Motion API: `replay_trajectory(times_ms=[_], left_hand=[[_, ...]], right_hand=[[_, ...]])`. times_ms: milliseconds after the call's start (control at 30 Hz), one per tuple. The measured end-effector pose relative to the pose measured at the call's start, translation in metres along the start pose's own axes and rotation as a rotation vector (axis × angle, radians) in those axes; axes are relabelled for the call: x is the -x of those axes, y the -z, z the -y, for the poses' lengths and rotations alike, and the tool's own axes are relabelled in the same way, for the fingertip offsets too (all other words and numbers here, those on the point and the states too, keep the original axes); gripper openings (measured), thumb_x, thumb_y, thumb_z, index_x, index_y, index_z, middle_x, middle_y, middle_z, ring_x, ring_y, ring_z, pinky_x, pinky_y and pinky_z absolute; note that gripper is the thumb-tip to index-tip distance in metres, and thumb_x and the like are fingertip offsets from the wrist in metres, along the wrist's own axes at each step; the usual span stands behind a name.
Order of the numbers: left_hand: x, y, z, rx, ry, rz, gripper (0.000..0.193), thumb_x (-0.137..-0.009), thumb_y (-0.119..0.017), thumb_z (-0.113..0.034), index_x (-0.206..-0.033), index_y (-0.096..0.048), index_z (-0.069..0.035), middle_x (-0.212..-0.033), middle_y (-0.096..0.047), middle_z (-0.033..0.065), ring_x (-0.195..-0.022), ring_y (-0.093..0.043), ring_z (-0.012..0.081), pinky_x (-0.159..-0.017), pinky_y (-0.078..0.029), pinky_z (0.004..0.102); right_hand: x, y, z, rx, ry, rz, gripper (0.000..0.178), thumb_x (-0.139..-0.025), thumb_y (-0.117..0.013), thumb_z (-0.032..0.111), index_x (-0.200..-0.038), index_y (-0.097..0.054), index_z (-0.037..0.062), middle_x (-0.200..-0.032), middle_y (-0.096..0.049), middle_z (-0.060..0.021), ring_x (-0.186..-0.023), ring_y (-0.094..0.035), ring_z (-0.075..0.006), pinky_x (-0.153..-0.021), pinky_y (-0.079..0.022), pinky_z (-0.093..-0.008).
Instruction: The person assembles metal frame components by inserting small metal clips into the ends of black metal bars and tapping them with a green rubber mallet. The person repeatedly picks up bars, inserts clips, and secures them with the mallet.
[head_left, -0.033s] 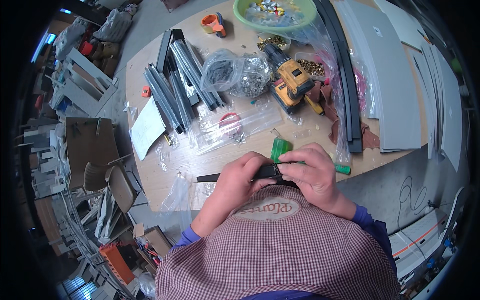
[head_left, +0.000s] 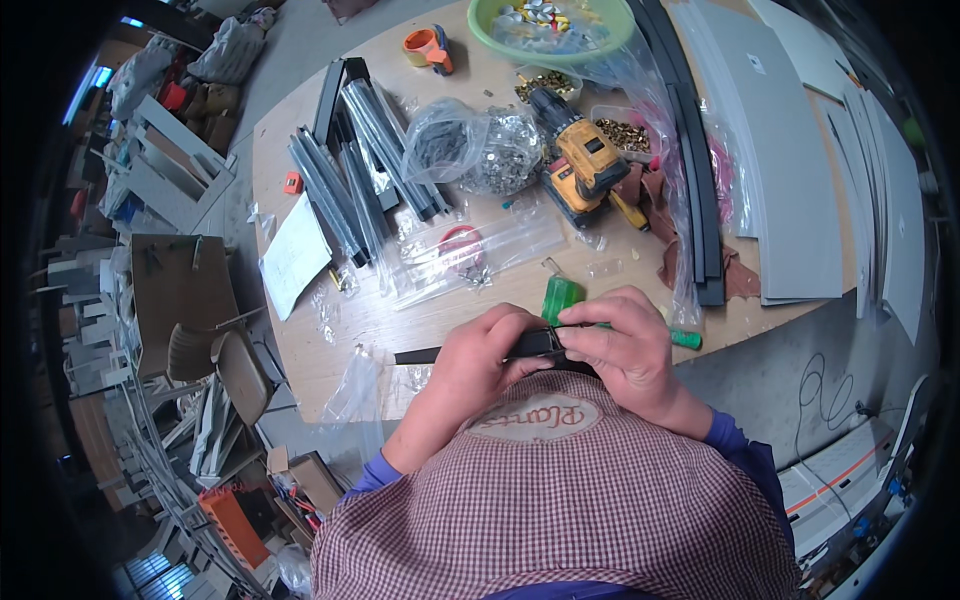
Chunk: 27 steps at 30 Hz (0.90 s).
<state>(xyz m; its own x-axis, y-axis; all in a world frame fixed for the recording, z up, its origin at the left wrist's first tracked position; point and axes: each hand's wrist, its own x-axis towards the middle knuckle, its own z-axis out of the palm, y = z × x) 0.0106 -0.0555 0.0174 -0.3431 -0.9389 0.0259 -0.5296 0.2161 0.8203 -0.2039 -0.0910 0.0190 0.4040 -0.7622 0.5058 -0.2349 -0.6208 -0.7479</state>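
A long, narrow black profile (head_left: pixel 416 357) lies crosswise close to my body at the table's near edge. My left hand (head_left: pixel 477 362) is closed around it, near its right end. At that end, my right hand (head_left: pixel 625 345) pinches with thumb and fingers; a small dark piece seems to be there, too small to name. Just beyond my fingers lies a green block-like thing (head_left: pixel 563 296). A green handle end (head_left: pixel 686 339) shows to the right of my right hand. My hand hides whether the two are joined.
A yellow-black cordless drill (head_left: pixel 585 160), a bag of small metal parts (head_left: pixel 503 150) and grey metal profiles (head_left: pixel 330 195) lie farther back. A green basin (head_left: pixel 480 35) stands at the far edge, near an orange tape dispenser (head_left: pixel 428 48). Grey panels (head_left: pixel 790 190) line the right side.
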Motion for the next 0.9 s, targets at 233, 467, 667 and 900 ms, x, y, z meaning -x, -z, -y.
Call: replay_trajectory(times_ms=[233,467,667,900], left_hand=[[-0.0010,0.0008,0.0004,-0.002,0.001,0.017,0.038,-0.080,-0.077,-0.027,-0.108,-0.062,-0.007,-0.095,-0.063,0.0110,-0.083,-0.066,0.0335,-0.069,-0.053,0.0392],[-0.0023,0.0016,-0.0008,0.010,0.007,0.024,0.039,-0.080,-0.077,-0.029,-0.107,-0.061,-0.006,-0.094,-0.063,0.0112,-0.083,-0.065,0.0337,-0.069,-0.053,0.0391],[-0.0026,0.0024,-0.0002,0.023,0.009,0.027,0.039,-0.080,-0.077,-0.029,-0.107,-0.060,-0.006,-0.094,-0.063,0.0115,-0.084,-0.065,0.0339,-0.070,-0.052,0.0392],[-0.0009,0.0045,-0.0012,0.099,0.111,0.093,0.041,-0.082,-0.076,-0.031,-0.107,-0.059,-0.003,-0.094,-0.062,0.0136,-0.084,-0.064,0.0347,-0.072,-0.051,0.0392]], right_hand=[[-0.0010,0.0003,0.0006,-0.001,-0.019,0.002,0.030,-0.066,-0.078,0.003,-0.095,-0.074,0.0095,-0.097,-0.069,-0.0048,-0.084,-0.062,-0.0240,-0.072,-0.052,-0.0343],[-0.0028,0.0007,0.0017,0.040,-0.006,0.005,0.028,-0.066,-0.075,0.003,-0.093,-0.074,0.0102,-0.095,-0.068,-0.0037,-0.085,-0.063,-0.0231,-0.072,-0.052,-0.0335],[-0.0054,0.0003,0.0028,0.090,0.022,0.000,0.026,-0.065,-0.074,0.004,-0.091,-0.074,0.0109,-0.093,-0.068,-0.0027,-0.083,-0.063,-0.0224,-0.071,-0.052,-0.0330],[-0.0082,0.0010,0.0025,0.128,0.031,0.025,0.024,-0.066,-0.074,0.005,-0.090,-0.073,0.0099,-0.089,-0.067,-0.0019,-0.079,-0.062,-0.0216,-0.067,-0.051,-0.0332]])
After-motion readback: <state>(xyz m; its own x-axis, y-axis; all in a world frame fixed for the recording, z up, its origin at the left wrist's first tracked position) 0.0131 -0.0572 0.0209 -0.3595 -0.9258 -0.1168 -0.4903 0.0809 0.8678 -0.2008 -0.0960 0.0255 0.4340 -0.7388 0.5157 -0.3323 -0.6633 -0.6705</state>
